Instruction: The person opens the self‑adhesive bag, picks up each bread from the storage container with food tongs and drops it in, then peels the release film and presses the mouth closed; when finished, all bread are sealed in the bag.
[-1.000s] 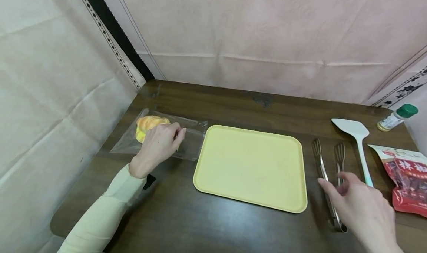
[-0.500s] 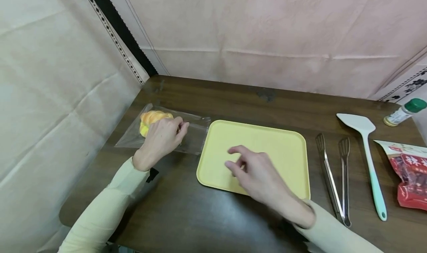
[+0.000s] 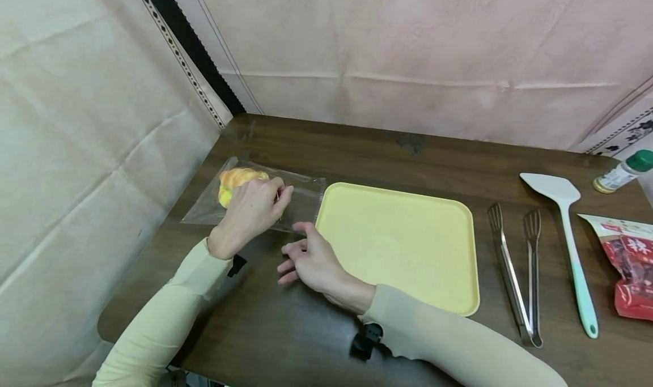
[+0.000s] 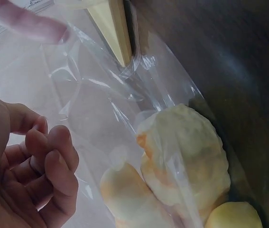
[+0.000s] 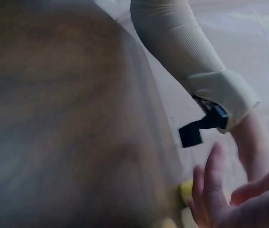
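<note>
A clear plastic bag [image 3: 301, 200] lies flat on the table, left of the yellow tray [image 3: 398, 245]. Inside it, bread pieces [image 3: 240, 180] show orange and yellow; the left wrist view gives a closer look at a rounded bread piece [image 4: 186, 156] and a longer one [image 4: 132, 199]. My left hand [image 3: 252, 205] is over the bag with thumb and fingertips together, pinching its film; the exact contact is hard to make out. Fingers spread, my right hand [image 3: 316, 259] hovers by the bag's near right corner and the tray's left edge, holding nothing.
Right of the tray lie metal tongs [image 3: 515, 285] with fork-like ends. Beyond them are a white and mint spatula [image 3: 571, 245], a red snack packet [image 3: 635, 262] and a green-capped jar [image 3: 619, 174]. A cloth-covered wall [image 3: 398, 52] stands behind the table.
My right hand has swept left from the tongs, across the tray, to the bag's near corner. The left hand keeps its place on the bag. The view has shifted slightly.
</note>
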Action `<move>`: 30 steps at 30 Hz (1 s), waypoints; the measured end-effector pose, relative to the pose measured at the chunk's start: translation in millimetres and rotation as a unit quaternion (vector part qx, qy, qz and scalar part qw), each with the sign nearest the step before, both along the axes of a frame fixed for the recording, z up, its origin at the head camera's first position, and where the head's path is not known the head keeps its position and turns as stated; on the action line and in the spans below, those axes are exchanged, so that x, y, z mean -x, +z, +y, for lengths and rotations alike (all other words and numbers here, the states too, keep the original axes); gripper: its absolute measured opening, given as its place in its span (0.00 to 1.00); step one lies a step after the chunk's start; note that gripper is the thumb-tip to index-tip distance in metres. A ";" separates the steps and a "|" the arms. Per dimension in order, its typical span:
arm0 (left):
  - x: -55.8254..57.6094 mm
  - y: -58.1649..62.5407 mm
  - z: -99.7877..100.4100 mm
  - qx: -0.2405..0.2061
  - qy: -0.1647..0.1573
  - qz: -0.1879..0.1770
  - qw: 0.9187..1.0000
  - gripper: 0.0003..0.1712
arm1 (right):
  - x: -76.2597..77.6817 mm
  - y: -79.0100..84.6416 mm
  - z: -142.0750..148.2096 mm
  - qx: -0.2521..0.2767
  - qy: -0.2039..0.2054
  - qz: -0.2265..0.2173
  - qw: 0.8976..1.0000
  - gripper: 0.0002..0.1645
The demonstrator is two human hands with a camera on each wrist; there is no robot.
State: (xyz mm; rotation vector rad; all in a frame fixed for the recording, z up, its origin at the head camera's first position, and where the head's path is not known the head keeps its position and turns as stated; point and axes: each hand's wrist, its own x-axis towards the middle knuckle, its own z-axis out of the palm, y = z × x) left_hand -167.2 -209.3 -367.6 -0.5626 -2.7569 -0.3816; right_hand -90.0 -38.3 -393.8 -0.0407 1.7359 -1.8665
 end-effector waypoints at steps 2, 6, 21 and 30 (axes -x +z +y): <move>-0.2 -0.1 -0.1 0.000 0.002 -0.001 1.000 0.25 | 2.3 -4.5 -8.2 0.022 -0.026 -0.015 0.999 0.28; -0.1 -0.4 -0.7 0.000 0.000 0.000 1.000 0.25 | 4.4 -9.9 -18.9 0.044 -0.078 -0.023 0.996 0.21; 12.6 28.3 -13.5 0.004 -0.034 -0.004 0.999 0.20 | 10.0 -17.0 -34.6 0.081 -0.188 -0.023 0.979 0.08; 68.7 65.4 3.8 0.153 -0.145 -0.095 0.973 0.09 | 14.0 -19.0 -33.9 0.079 -0.198 -0.017 0.977 0.02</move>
